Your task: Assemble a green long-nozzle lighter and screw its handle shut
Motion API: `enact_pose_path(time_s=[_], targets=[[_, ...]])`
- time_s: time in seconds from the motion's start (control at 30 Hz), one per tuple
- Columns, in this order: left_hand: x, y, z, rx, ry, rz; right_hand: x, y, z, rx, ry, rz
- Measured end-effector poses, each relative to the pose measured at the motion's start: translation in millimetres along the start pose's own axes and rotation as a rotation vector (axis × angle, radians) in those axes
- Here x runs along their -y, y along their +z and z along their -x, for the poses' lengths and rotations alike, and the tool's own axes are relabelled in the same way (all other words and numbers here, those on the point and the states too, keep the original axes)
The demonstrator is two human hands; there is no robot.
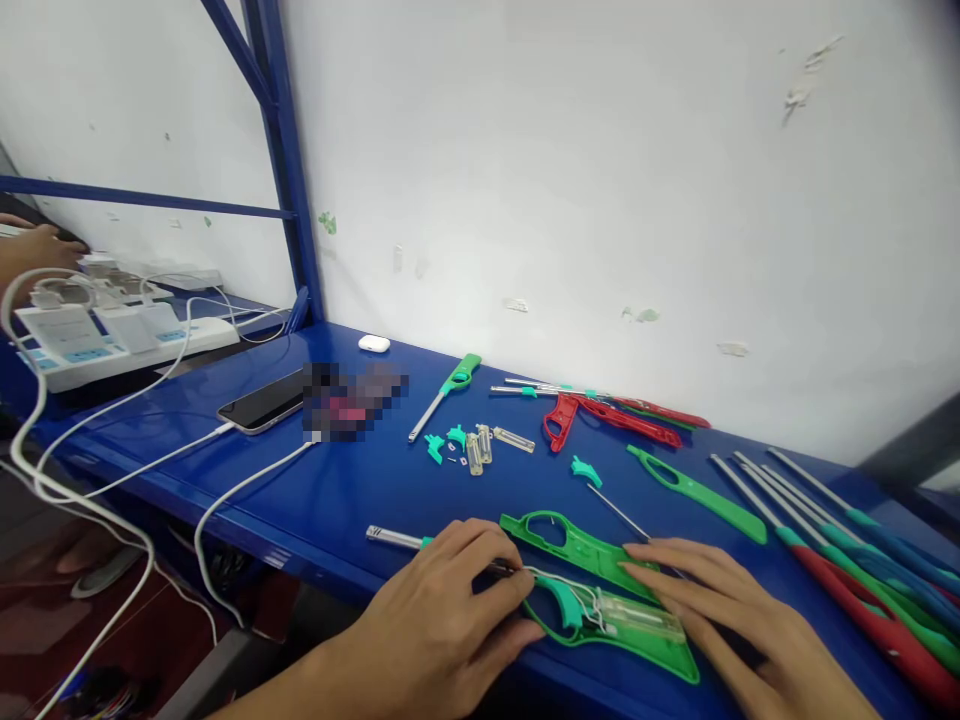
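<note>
My left hand point(457, 620) pinches the front end of an opened gas lighter's green casing half point(652, 655), its metal tube point(394, 538) sticking out to the left. Inside that half lie a teal trigger point(568, 605), white wires and a clear fuel tank point(645, 615). The other green casing half point(570, 545) lies just behind it. My right hand point(727, 610) is open, fingers stretched out over the right end of the casing halves. A thin metal rod point(619, 512) runs under these fingers, its far end hidden. Beyond the rod lies a loose teal trigger point(585, 470).
Clear tanks point(484, 447) and small teal parts point(435, 447) lie mid-table. A green lighter point(457, 378), red casings point(630, 418) and a green casing half point(705, 495) are behind; several lighters point(847, 570) lie right. Phone point(270, 400), cables and power strip point(135, 350) occupy the left. Another person's hand point(37, 255) shows far left.
</note>
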State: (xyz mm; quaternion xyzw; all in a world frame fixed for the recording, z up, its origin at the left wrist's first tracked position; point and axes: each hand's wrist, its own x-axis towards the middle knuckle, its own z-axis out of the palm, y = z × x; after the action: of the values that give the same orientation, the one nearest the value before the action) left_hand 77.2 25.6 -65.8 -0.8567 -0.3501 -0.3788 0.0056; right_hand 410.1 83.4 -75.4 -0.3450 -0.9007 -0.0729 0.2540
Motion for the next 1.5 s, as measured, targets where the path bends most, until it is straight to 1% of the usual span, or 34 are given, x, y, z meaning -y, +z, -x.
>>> enact_pose_path(time_s=[0.07,0.2,0.33,0.43,0.5,0.6,0.7,0.77,0.83,0.9,0.97,1.03,1.07,1.13,1.23,1.37,1.47,1.5], targets=[[0.2,-0.5,0.7,0.001,-0.003,0.001,3.3,-1.5,-0.1,-0.015,0.035,-0.003],[1.8,-0.5,1.7,-0.003,0.003,0.011,10.8,-6.6,-3.4,0.001,0.093,-0.009],[2.6,0.3,1.2,-0.016,-0.002,0.034,13.3,-10.1,-9.5,-0.034,0.1,-0.01],[2.1,0.6,1.6,-0.017,-0.007,0.036,12.1,-12.1,-12.6,-0.093,0.096,-0.034],[1.7,0.7,2.9,-0.024,-0.02,0.019,11.4,-13.7,-12.4,-0.153,0.13,-0.047],[2.2,1.4,5.6,-0.076,-0.077,0.034,12.5,-17.1,-8.8,-0.258,0.223,-0.079],[4.1,2.3,6.2,-0.133,-0.148,-0.011,18.2,-20.1,-5.2,-0.32,0.345,-0.136],[5.0,2.1,4.4,-0.115,-0.113,-0.071,25.4,-20.8,-6.3,-0.394,0.448,-0.174],[4.7,0.1,1.3,-0.114,-0.011,-0.072,34.0,-20.8,-11.2,-0.489,0.531,-0.222],[2.8,-4.3,-2.2,-0.188,0.068,-0.033,42.0,-20.9,-17.6,-0.52,0.58,-0.289],[0.3,-10.6,-5.4,-0.276,0.071,-0.009,47.8,-22.3,-22.2,-0.493,0.62,-0.35],[-1.1,-17.1,-7.4,-0.325,0.01,0.008,51.3,-24.7,-23.3,-0.456,0.655,-0.397],[-0.9,-19.7,-7.7,-0.319,-0.023,0.009,52.5,-25.9,-22.7,-0.437,0.663,-0.418],[1.8,-22.2,-7.0,-0.27,-0.048,-0.004,54.2,-27.2,-20.7,-0.398,0.661,-0.459],[9.5,-19.1,-4.4,-0.202,-0.011,0.009,55.0,-25.0,-17.8,-0.352,0.616,-0.482],[14.3,-10.5,-4.4,-0.197,-0.017,0.064,50.9,-19.6,-9.0,-0.315,0.509,-0.364],[12.2,-7.2,-6.2,-0.178,-0.007,0.05,47.0,-19.6,4.7,-0.212,0.377,-0.205],[11.5,-6.9,-6.6,-0.176,0.003,0.048,46.4,-20.3,9.4,-0.173,0.356,-0.152]])
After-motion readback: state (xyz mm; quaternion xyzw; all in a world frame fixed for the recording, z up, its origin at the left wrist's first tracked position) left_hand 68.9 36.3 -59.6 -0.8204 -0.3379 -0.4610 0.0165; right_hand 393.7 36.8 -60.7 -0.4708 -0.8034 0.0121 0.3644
